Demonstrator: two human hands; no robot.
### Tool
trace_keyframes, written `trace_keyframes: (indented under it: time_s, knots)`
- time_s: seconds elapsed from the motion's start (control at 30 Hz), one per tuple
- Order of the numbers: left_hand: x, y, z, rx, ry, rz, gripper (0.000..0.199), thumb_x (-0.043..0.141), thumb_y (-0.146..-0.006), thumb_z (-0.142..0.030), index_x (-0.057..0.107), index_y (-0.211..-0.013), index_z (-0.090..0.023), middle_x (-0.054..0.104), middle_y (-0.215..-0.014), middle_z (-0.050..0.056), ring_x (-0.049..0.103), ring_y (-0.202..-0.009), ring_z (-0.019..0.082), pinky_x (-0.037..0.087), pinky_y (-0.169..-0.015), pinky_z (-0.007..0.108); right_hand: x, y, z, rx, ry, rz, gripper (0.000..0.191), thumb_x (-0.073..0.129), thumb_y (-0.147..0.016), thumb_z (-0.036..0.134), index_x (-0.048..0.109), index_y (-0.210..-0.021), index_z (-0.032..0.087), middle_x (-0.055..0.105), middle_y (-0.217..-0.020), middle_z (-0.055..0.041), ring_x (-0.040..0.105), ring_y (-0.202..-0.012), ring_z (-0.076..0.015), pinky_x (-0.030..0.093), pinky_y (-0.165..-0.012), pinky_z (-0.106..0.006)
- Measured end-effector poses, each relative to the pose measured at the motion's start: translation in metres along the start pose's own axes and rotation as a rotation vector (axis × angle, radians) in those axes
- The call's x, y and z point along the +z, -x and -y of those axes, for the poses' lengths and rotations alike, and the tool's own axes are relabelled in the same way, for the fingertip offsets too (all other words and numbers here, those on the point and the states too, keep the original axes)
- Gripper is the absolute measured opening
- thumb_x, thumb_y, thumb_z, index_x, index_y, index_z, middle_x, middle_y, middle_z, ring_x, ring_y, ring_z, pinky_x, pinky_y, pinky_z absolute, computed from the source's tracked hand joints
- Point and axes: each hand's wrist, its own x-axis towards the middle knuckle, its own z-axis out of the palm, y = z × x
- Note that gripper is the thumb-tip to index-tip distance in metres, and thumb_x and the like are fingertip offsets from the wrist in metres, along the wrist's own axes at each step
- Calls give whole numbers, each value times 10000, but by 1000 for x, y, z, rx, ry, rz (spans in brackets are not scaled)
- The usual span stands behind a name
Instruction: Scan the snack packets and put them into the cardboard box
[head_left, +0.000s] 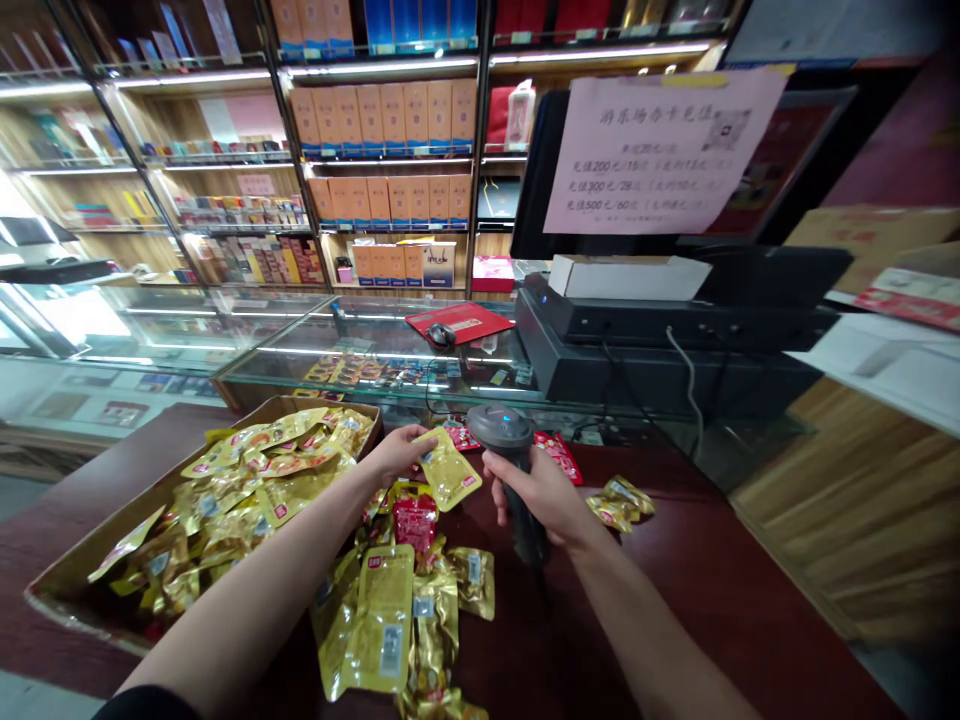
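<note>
Pinched in my left hand (397, 455) is a gold foil snack packet (451, 474), held just left of the scanner's head. My right hand (544, 492) wraps round the grip of a dark handheld barcode scanner (504, 428), which shows a small blue light on top. Below my hands lies a loose pile of gold packets (386, 610), some with barcode labels facing up, and a red packet (415, 522) among them. To the left, a shallow cardboard box (75, 605) is heaped with more gold packets (232, 490), partly behind my left forearm.
Two small gold packets (621, 503) lie right of the scanner on the dark red table (675, 600). Behind stand a glass display counter (300, 365), a mouse (441, 335) on a red mat (480, 318), and a monitor (538, 180) with a paper sign (645, 150). Stocked shelves (382, 160) line the back wall.
</note>
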Motion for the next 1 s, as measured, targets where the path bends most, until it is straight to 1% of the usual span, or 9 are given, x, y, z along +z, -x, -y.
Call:
trace_keyframes:
  time_s: [0.13,0.23,0.3,0.4,0.53,0.67,0.77,0.9,1.0]
  knots:
    - [0,2,-7,-117,266,119,499,886,-576,-357,617,-941,-148,723,-884,62,704,-759,189,592,-735,351,0,0,-1,-16,0,4,411,678,-752,566,537,-751,179,578,-476,39,537,-350,-111,410,-372,-209]
    - [1,6,-9,-104,319,261,556,925,-488,-201,628,-951,-118,734,-954,114,721,-853,227,588,-816,355,1,0,-1,2,-12,3,399,684,-752,557,538,-747,186,583,-486,37,531,-351,-111,418,-374,-216]
    - [2,8,-10,-85,305,307,572,925,-457,-137,612,-936,-120,734,-947,109,721,-869,228,580,-846,355,1,0,-1,20,-22,-7,385,692,-745,544,534,-740,193,576,-480,42,523,-347,-109,420,-370,-218]
    - [3,9,-10,-60,267,271,626,930,-426,-132,573,-940,-145,730,-925,74,719,-849,217,579,-842,373,1,-1,-2,24,-24,-14,371,695,-744,525,527,-744,195,566,-473,48,518,-344,-109,420,-366,-218]
    - [5,9,-11,1,206,126,709,942,-382,-162,563,-982,-163,727,-895,45,708,-776,199,582,-738,342,0,-1,-5,-8,-15,2,374,669,-772,531,524,-747,187,571,-482,48,526,-350,-107,427,-372,-214]
    - [4,5,-10,111,142,71,590,919,-438,-213,647,-956,-134,739,-903,73,696,-781,194,547,-708,281,1,0,-5,15,23,25,375,658,-778,533,533,-769,179,575,-487,50,541,-352,-107,411,-364,-201]
    - [3,2,-9,134,142,22,503,900,-464,-249,679,-895,-114,742,-868,78,685,-752,186,536,-708,277,4,1,-5,48,32,41,368,667,-773,514,521,-842,183,581,-489,59,540,-347,-105,389,-355,-189]
    - [6,5,-9,194,126,79,514,859,-562,-311,676,-1002,-118,743,-934,89,682,-793,189,534,-737,289,8,2,-6,75,29,51,395,678,-759,528,498,-861,192,573,-483,69,539,-346,-110,396,-353,-194]
    - [6,12,-10,266,47,155,553,832,-607,-263,631,-1104,-129,733,-988,87,679,-829,185,531,-762,291,8,1,-8,56,38,56,377,675,-770,518,497,-837,192,574,-484,64,541,-347,-108,389,-351,-191]
